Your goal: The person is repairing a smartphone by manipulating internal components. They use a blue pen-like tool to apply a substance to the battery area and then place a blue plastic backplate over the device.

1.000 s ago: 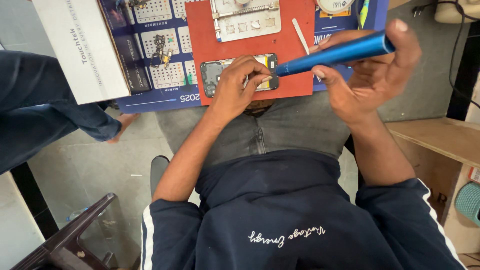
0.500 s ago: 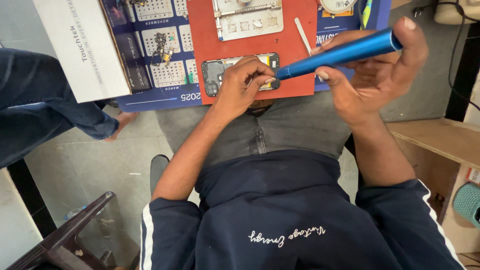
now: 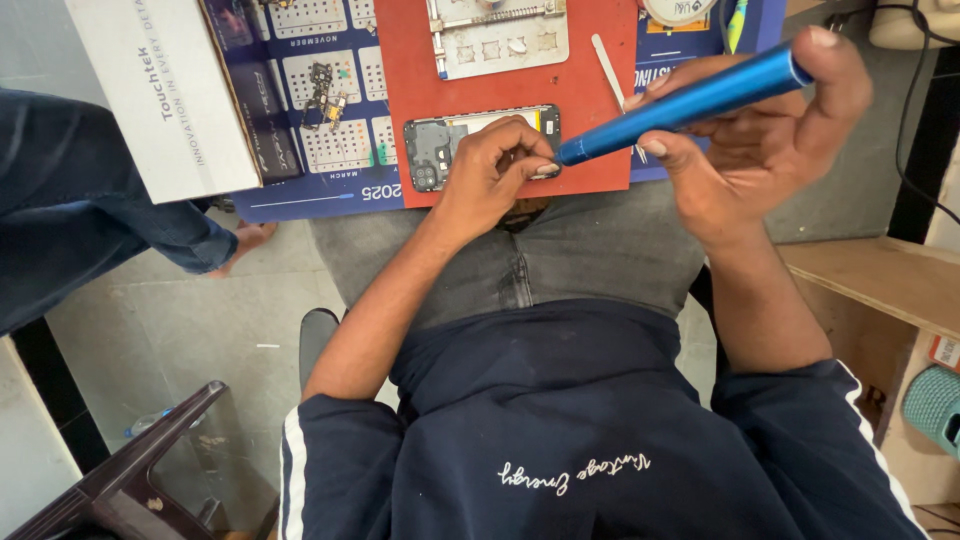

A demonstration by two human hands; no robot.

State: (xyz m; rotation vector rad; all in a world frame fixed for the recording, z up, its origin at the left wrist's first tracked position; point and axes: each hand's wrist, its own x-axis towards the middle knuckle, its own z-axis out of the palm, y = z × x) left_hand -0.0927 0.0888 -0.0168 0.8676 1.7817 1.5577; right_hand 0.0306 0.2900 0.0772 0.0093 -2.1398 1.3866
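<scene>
Blue metal fills my right hand (image 3: 770,140): a slim electric screwdriver (image 3: 680,105), fingers wrapped tight around its barrel, thumb capping the end. Its tip meets the opened phone (image 3: 480,145) lying on the red mat (image 3: 590,100), where my left hand (image 3: 490,175) presses down with fingertips pinched together at the bit. I judge I'm working a screw; next calls for a steady, straight tip.

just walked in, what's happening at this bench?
A seated person is working on an opened phone lying on a red mat. The right hand holds a blue pen-shaped driver, its tip at the phone's lower right corner. The left hand rests on the phone, fingertips next to the tip. A metal plate and a white spudger lie further up the mat.
</scene>
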